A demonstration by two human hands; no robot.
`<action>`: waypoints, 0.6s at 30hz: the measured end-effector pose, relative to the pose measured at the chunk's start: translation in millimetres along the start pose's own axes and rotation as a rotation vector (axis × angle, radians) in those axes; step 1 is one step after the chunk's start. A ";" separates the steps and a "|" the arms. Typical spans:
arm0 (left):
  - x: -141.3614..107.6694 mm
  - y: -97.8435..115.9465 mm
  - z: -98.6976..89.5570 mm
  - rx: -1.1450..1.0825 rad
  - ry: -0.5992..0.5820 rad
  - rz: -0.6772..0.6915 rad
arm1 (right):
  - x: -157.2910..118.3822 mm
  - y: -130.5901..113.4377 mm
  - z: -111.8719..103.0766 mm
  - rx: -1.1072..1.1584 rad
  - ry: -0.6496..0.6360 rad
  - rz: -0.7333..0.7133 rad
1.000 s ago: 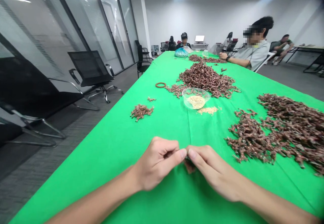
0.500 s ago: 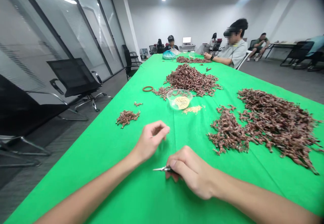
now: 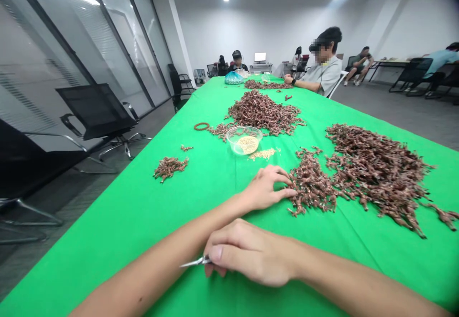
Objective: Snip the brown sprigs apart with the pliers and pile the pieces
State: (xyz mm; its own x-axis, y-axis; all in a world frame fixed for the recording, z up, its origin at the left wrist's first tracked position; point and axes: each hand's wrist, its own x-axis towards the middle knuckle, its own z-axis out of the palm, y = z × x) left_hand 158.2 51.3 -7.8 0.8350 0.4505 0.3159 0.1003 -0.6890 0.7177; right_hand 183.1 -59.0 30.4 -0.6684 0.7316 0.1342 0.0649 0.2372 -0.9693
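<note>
A glass bowl [image 3: 244, 140] sits on the table [image 3: 107, 250], left of a heap [image 3: 373, 173].

Head-worn view, facing forward and down, over the right hand [image 3: 251, 255]

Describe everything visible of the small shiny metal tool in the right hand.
The small shiny metal tool is slim and silver-coloured, with a polished, steel-like look. It tapers to a narrow point aimed left. Only this pointed end shows; the rest is hidden in the grip of the person's bare right hand, so tweezers or small scissors cannot be told apart. It lies almost level and crosses in front of the bare left forearm, though any contact there cannot be seen.
</note>
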 end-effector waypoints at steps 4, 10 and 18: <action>-3.1 -2.8 -3.7 -0.107 0.092 -0.065 | -1.8 -0.4 -2.5 -0.033 0.126 0.006; -34.3 -3.0 -39.6 -0.295 0.256 -0.204 | -1.8 -3.9 -9.2 -0.085 0.231 -0.013; -125.9 7.7 -96.3 -0.420 0.328 -0.332 | 2.2 0.5 -8.3 -0.123 0.352 0.037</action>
State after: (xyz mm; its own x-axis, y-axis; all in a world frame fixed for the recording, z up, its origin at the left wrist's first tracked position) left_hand 1.8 43.9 17.7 0.5793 0.7992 0.1606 0.0492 -0.2309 0.9717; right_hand 187.9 -52.0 31.9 -0.3698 0.9109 0.1829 0.1875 0.2659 -0.9456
